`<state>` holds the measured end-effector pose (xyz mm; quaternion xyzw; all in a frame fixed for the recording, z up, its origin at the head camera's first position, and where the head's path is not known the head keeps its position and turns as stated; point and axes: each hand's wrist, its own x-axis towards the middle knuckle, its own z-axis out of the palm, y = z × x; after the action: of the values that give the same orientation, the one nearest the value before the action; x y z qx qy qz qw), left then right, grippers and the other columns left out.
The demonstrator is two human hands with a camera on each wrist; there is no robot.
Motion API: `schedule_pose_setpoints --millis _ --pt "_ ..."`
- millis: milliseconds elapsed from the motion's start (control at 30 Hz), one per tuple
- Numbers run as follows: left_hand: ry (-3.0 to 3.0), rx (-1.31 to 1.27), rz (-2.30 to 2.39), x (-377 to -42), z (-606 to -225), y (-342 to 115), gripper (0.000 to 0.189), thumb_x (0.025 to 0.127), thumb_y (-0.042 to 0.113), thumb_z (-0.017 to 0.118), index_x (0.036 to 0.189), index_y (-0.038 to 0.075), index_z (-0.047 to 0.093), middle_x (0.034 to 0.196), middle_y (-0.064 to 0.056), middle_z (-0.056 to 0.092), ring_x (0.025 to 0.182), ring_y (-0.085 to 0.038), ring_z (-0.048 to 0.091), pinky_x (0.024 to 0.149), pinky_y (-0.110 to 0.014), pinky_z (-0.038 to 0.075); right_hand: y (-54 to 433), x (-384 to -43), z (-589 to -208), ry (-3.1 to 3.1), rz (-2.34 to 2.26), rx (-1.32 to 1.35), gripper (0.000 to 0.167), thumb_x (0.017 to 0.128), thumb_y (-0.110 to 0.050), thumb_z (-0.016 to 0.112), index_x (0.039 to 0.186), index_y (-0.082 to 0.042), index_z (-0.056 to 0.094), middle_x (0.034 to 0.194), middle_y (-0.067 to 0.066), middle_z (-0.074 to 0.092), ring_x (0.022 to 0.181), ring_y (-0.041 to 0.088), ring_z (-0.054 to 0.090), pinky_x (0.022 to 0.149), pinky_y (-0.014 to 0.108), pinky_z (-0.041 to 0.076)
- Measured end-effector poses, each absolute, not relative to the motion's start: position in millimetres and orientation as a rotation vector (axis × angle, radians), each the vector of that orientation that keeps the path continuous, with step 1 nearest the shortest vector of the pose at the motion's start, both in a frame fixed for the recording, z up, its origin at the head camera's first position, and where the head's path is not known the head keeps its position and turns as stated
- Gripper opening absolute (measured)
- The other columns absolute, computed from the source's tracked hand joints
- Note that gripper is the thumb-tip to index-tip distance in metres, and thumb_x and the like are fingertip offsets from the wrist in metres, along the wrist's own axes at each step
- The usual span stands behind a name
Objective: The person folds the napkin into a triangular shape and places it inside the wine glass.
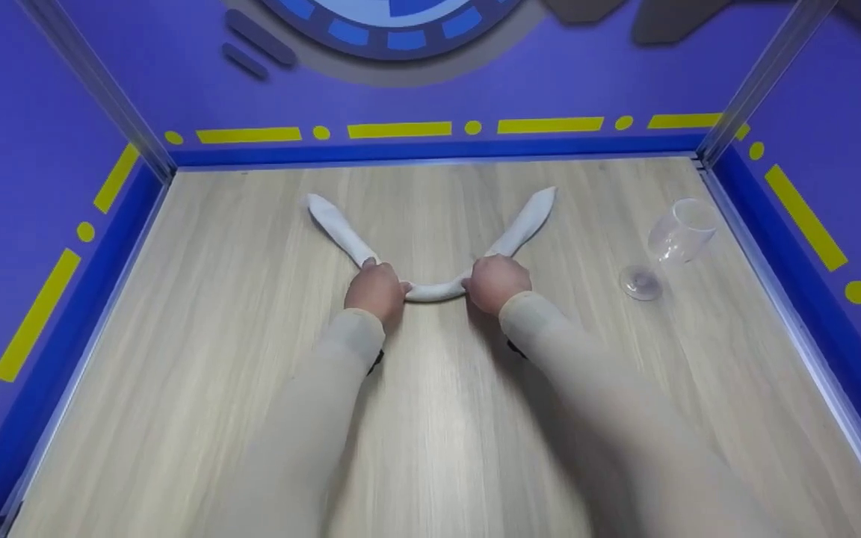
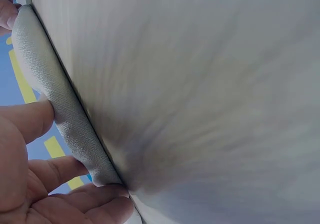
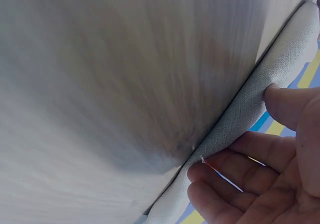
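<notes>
A white cloth napkin (image 1: pixel 436 291), rolled into a long tube, lies on the table bent into a U with its two pointed ends toward the back wall. On the left side of the bend my left hand (image 1: pixel 375 288) grips the roll. My right hand (image 1: pixel 500 284) holds it on the right side, a short stretch of cloth showing between the two. Seen from the left wrist, the thumb and curled fingers (image 2: pixel 107 209) sit on either side of the woven cloth (image 2: pixel 60 94). The right wrist view has the thumb (image 3: pixel 285 104) and fingertips pinching the roll (image 3: pixel 235 119) close to the tabletop.
To the right, a clear stemmed wine glass (image 1: pixel 681 235) stands on the wood-grain table (image 1: pixel 176 336). Blue-purple panels (image 1: pixel 468 97) with yellow marks enclose the back and both sides, joined by metal corner posts (image 1: pixel 763 75).
</notes>
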<state>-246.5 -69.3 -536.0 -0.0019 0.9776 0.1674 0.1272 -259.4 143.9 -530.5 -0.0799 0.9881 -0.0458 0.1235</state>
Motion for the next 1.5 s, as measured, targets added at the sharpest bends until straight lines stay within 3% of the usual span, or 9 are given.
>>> schedule_pose_setpoints --millis 133,300,467,733,833,967,1100,1233,1500 --pt "2.809 0.017 0.471 -247 -535 -69 0.056 0.109 0.038 0.057 0.140 -0.007 0.060 0.163 -0.029 0.042 0.147 -0.039 0.050 0.122 -0.046 0.042 144 -260 -531 2.846 -0.113 -0.256 0.047 0.109 -0.040 0.052 0.107 0.001 0.074 0.106 0.018 0.076 0.096 0.029 0.073 0.092 0.051 0.061" --pt "2.777 0.025 0.500 -249 -536 -69 0.051 0.109 0.034 0.056 0.140 -0.006 0.060 0.164 -0.029 0.036 0.141 -0.038 0.055 0.117 -0.047 0.046 146 -262 -531 2.829 -0.145 -0.318 0.049 0.109 -0.044 0.052 0.105 0.000 0.075 0.107 0.018 0.076 0.101 0.030 0.072 0.095 0.049 0.059" --pt "2.745 0.046 0.506 -249 -535 -70 0.055 0.108 0.030 0.053 0.149 -0.007 0.052 0.169 -0.028 0.029 0.148 -0.039 0.047 0.122 -0.047 0.041 146 -262 -532 2.823 -0.174 -0.391 0.048 0.108 -0.043 0.055 0.113 0.001 0.072 0.110 0.020 0.075 0.108 0.036 0.072 0.098 0.050 0.057" --pt "2.696 0.070 0.538 -251 -534 -70 0.061 0.103 0.024 0.052 0.155 -0.008 0.044 0.173 -0.026 0.020 0.158 -0.038 0.033 0.128 -0.046 0.032 143 -262 -533 2.811 -0.111 -0.473 0.053 0.109 -0.042 0.053 0.136 0.003 0.062 0.130 0.025 0.066 0.121 0.043 0.065 0.106 0.053 0.052" --pt "2.704 0.090 0.542 -251 -535 -69 0.060 0.100 0.020 0.052 0.153 -0.008 0.047 0.172 -0.025 0.023 0.157 -0.039 0.033 0.127 -0.047 0.034 141 -263 -534 2.784 -0.111 -0.473 0.055 0.109 -0.042 0.053 0.143 0.000 0.058 0.137 0.022 0.062 0.124 0.044 0.063 0.108 0.054 0.051" --pt "2.713 0.131 0.537 -251 -537 -69 0.060 0.098 0.019 0.052 0.152 -0.007 0.048 0.172 -0.025 0.024 0.158 -0.040 0.030 0.127 -0.047 0.033 140 -267 -537 2.756 -0.135 -0.452 0.059 0.109 -0.043 0.054 0.152 -0.004 0.052 0.158 0.018 0.052 0.135 0.044 0.057 0.115 0.053 0.047" --pt "2.694 0.151 0.551 -249 -537 -68 0.065 0.099 0.021 0.048 0.158 -0.006 0.040 0.174 -0.024 0.018 0.162 -0.038 0.020 0.132 -0.045 0.023 140 -269 -539 2.729 -0.150 -0.448 0.063 0.109 -0.044 0.053 0.160 -0.008 0.044 0.169 0.015 0.038 0.146 0.044 0.048 0.121 0.052 0.041" --pt "2.698 0.215 0.535 -247 -537 -66 0.067 0.101 0.026 0.041 0.159 -0.007 0.037 0.174 -0.025 0.017 0.162 -0.040 0.018 0.132 -0.044 0.021 140 -269 -541 2.722 -0.121 -0.496 0.065 0.110 -0.044 0.050 0.163 -0.008 0.038 0.171 0.014 0.035 0.149 0.046 0.044 0.123 0.051 0.038" --pt "2.689 0.263 0.498 -244 -535 -64 0.080 0.108 0.052 0.043 0.162 -0.006 0.030 0.175 -0.025 0.011 0.163 -0.039 0.013 0.133 -0.045 0.018 138 -270 -541 2.714 -0.124 -0.496 0.065 0.110 -0.045 0.050 0.164 -0.010 0.037 0.172 0.010 0.033 0.152 0.045 0.040 0.126 0.050 0.035"
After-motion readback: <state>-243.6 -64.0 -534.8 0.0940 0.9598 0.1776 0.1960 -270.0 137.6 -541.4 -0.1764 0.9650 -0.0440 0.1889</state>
